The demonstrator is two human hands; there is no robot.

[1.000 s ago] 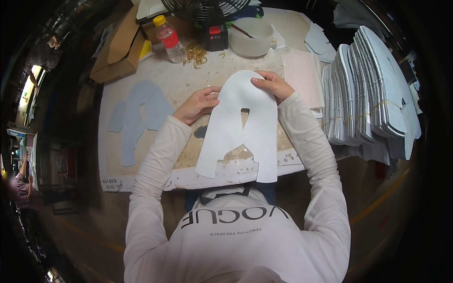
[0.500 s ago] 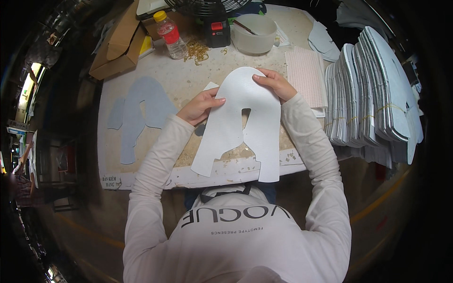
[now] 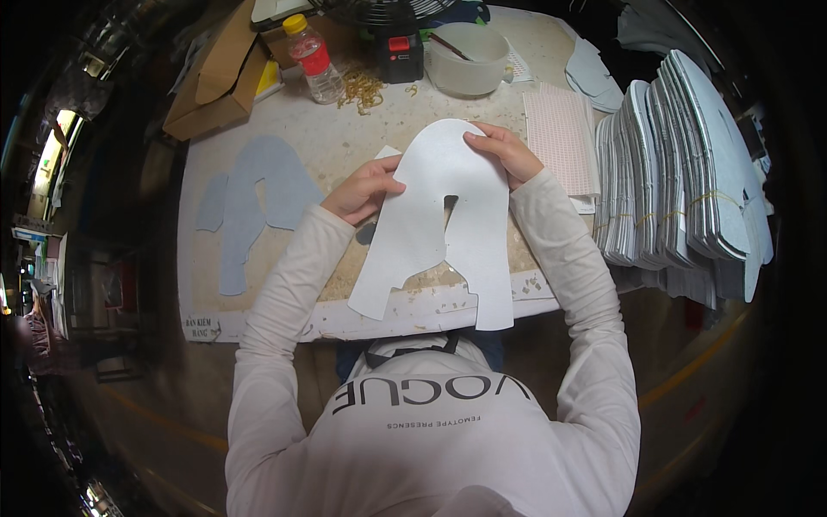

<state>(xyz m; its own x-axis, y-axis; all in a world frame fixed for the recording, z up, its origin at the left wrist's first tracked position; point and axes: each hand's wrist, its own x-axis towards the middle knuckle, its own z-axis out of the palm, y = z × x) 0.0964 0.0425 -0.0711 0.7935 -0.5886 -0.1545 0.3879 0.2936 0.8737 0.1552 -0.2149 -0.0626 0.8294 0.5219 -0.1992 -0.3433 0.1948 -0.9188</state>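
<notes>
Between my hands I hold up a white cut-out sheet [image 3: 448,168], rounded at the top, with a narrow slot in its middle and two legs hanging toward me. My left hand [image 3: 366,188] pinches its left edge, thumb on the front face. At the upper right edge my right hand [image 3: 506,153] grips it, thumb on top and fingers behind. The sheet is tilted above the table and hides part of the tabletop. On the table to the left lie flat grey-blue cut-out pieces [image 3: 250,207] of a similar shape.
Tall bundles of grey-white cut pieces [image 3: 663,172], tied with bands, stand at the right beside a printed sheet [image 3: 558,138]. Along the back are a cardboard box [image 3: 211,82], a bottle [image 3: 312,60], yellow rubber bands [image 3: 362,92], a black battery [image 3: 400,59], a translucent bowl [image 3: 469,65] and a fan [image 3: 379,10].
The white sheet has shifted very slightly in my hands, its top turning a little more upright. Both hands keep their grip on its edges.
</notes>
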